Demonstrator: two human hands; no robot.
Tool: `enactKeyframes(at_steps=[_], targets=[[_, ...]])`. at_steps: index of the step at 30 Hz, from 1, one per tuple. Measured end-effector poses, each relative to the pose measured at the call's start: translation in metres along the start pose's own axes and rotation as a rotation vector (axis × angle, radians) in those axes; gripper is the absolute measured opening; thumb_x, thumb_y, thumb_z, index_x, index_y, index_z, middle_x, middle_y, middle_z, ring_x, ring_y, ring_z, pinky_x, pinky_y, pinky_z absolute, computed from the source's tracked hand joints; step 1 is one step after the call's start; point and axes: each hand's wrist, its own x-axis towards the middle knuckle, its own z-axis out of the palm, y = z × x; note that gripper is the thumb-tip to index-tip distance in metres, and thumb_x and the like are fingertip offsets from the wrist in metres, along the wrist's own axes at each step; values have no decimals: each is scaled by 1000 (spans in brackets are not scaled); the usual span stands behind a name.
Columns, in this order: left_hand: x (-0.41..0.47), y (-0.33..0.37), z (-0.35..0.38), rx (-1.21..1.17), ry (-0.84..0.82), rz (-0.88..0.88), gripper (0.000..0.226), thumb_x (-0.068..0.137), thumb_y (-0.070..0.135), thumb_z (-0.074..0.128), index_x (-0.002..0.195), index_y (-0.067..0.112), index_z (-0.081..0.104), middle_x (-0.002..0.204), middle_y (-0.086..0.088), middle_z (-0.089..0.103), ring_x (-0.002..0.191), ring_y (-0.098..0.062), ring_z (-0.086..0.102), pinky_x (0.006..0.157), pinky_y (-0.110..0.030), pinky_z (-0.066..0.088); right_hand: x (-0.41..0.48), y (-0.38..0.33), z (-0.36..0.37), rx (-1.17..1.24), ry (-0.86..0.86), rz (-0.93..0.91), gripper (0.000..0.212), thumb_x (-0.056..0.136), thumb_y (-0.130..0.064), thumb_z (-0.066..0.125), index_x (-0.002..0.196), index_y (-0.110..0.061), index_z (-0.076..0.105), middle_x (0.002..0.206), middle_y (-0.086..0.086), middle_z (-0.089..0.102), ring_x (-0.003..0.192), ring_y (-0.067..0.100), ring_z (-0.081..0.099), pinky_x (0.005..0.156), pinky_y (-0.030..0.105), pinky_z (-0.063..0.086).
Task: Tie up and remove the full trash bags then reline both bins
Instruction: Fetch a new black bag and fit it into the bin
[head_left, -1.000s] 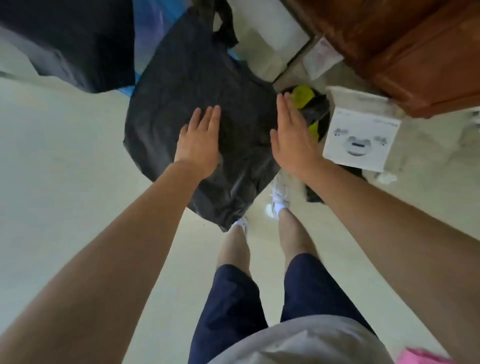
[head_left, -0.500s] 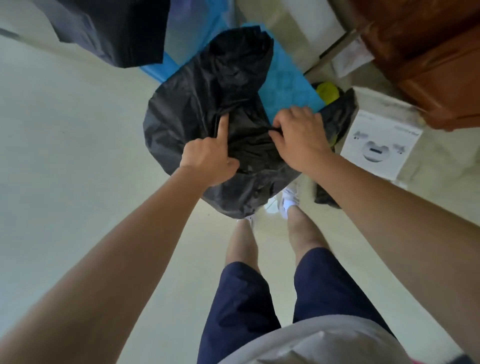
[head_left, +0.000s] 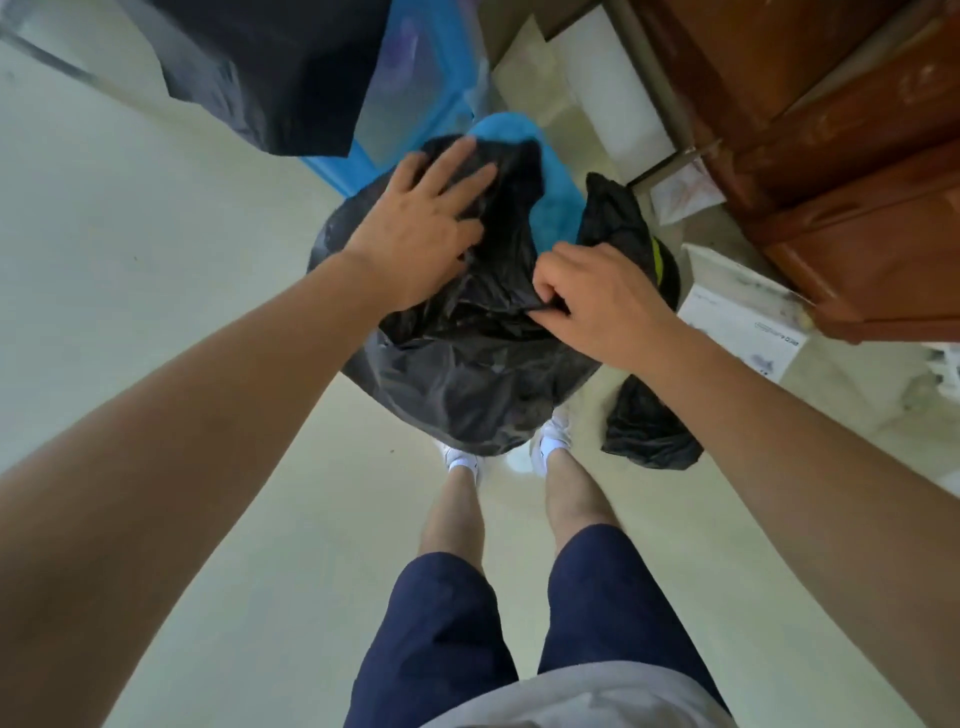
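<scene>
1. Far left: pale floor (head_left: 156, 260). A dark plastic sheet (head_left: 260, 67) hangs in from the top-left corner. Can't tell what it's attached to.
2. Just right of it, top centre: translucent blue bin (head_left: 415, 78), partly hidden behind the dark plastic sheet.
3. Left hand (head_left: 421, 228): released, fingers straight and spread, palm flat on the upper-left side of the black trash bag (head_left: 467, 374). It presses on the bag and grasps nothing.
4. The black trash bag is centre frame, crumpled and bulging, in front of the person and above the white shoes (head_left: 553, 436). Its top overlaps a blue panel (head_left: 556, 218). Can't tell whether that belongs to the bin.
5. Right hand (head_left: 602, 301): fingers curled, pinching a fold of the black trash bag at its right edge, knuckles up.
6. Right of that hand: a second black bag (head_left: 644, 436) on the floor beside the right shoe. A yellow-green item (head_left: 658, 260) shows near its top, and the right forearm crosses over its middle.
7. Further right: white box (head_left: 737, 332) with grey print on the floor, close to the second bag.
8. Far right, top: brown wooden cabinet (head_left: 857, 208), its lower edge over the white box.
9. Bottom centre: navy shorts (head_left: 441, 623) and bare legs.
</scene>
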Motion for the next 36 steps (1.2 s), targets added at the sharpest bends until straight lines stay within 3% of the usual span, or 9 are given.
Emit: enactKeyframes(at_steps=[2,4,9,12,21,26,29,33,36], targets=[[-9,8,1,33,-61,-19,24,86,29,63,105,13,64,123,-12,63,125,-36,48,94,-46,37,-9,1,3,8,11,29,41,77,-20,80,79,-23,39,78,-6,40,65,16,36,66,31,32],[-25,22,-6,5,-171,-142,28,90,28,57,111,11,49,97,-12,68,95,-35,61,78,-39,38,-20,-5,0,20,48,46,41,73,-12,80,77,-21,41,78,-5,38,64,17,35,63,30,28],[-83,54,-58,-173,-275,-477,81,93,33,57,153,11,7,94,-21,66,80,-40,63,62,-38,41,-38,-49,-47,58,85,132,35,79,-8,72,81,-22,40,82,-4,42,73,26,50,61,31,27],[-124,64,-115,-274,-220,-594,106,88,36,63,153,25,-20,90,-21,66,73,-38,60,62,-37,43,-37,-90,-94,72,174,15,34,71,-1,70,74,-21,42,75,0,41,67,32,51,57,31,26],[-255,63,-249,-189,36,-1009,66,101,45,37,154,43,-3,95,-19,65,81,-37,63,62,-34,39,4,-250,-208,-122,337,-651,15,71,-7,54,65,-18,45,69,7,46,60,30,48,55,37,35],[-341,61,-280,-324,215,-1148,71,104,34,32,154,26,-19,62,-11,51,49,-26,48,52,-41,44,7,-341,-244,-357,329,-826,23,69,-1,68,66,-13,49,69,8,48,61,30,50,55,38,42],[-401,53,-295,-174,318,-1235,73,102,46,35,154,29,-14,78,-14,64,61,-31,59,54,-38,44,0,-409,-258,-446,407,-970,22,64,3,66,65,-11,48,67,9,47,57,30,48,53,32,38],[-507,40,-306,156,578,-1260,84,82,56,66,148,20,27,98,-6,66,81,-29,65,57,-34,47,3,-512,-255,-517,528,-1097,33,53,8,67,63,-12,44,66,6,45,54,25,45,57,28,32],[-602,18,-301,303,642,-1155,110,61,50,85,150,21,27,133,-18,46,120,-37,44,91,-48,46,14,-603,-233,-547,583,-1174,37,50,11,73,67,-13,49,71,5,49,56,25,50,61,31,44]])
